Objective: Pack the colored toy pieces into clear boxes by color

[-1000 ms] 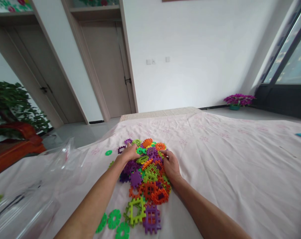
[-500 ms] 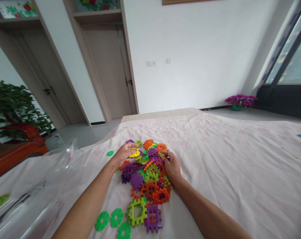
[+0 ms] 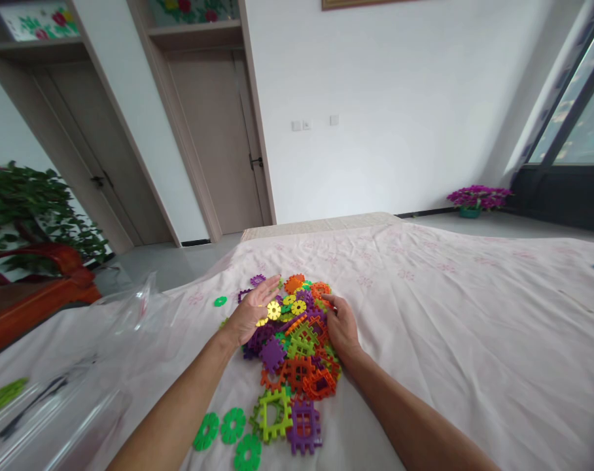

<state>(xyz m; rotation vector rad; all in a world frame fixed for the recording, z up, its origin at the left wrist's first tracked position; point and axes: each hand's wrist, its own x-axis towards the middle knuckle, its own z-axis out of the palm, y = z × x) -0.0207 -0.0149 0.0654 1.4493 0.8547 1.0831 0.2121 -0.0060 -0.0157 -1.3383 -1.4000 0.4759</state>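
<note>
A heap of plastic building pieces (image 3: 301,340) in purple, orange, lime, green and yellow lies on the pale bed sheet (image 3: 424,340). My left hand (image 3: 255,311) is over the heap's left side, fingers stretched out, thumb low. Beside its thumb and palm is a yellow flower-shaped piece (image 3: 274,310), with another yellow edge partly hidden by the hand. Along the heap's right edge rests my right hand (image 3: 343,327), its fingers bent in toward the pieces. Whatever is at those fingertips is too small and covered to make out.
Three green flower discs (image 3: 233,425) lie near the front, beside a lime square frame (image 3: 276,414) and a purple window piece (image 3: 305,425). Another green disc (image 3: 220,301) sits farther back. Clear plastic packaging (image 3: 81,405) covers the left, near a wooden chair (image 3: 46,288).
My left hand has opened, its fingers lifting and spreading; yellow flower pieces now show beside the thumb. My right hand stays at the heap's right edge.
</note>
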